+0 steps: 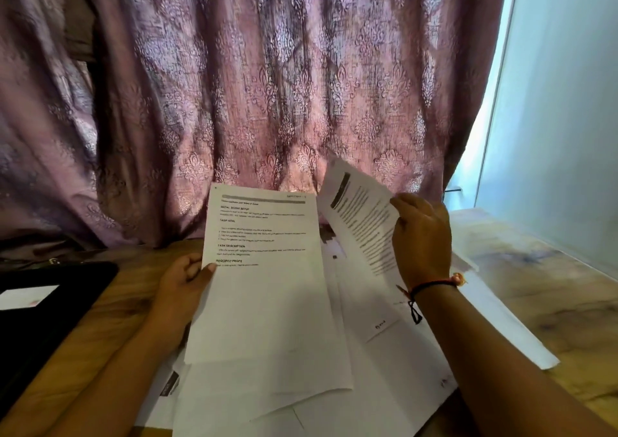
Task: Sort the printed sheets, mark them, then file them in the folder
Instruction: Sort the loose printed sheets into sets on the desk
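Head view: printed sheets [264,286] gripped by their edges in the left hand [185,282] and right hand [421,239] could be creased, or dropped into the loose pile [334,413].

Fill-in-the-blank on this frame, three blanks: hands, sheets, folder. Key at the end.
The left hand grips the front sheet by its ___ edge.
The right hand holds a second sheet, and a thread band circles that arm's ___.
The folder lying left of both hands is ___ in colour.
Missing: left; wrist; black.
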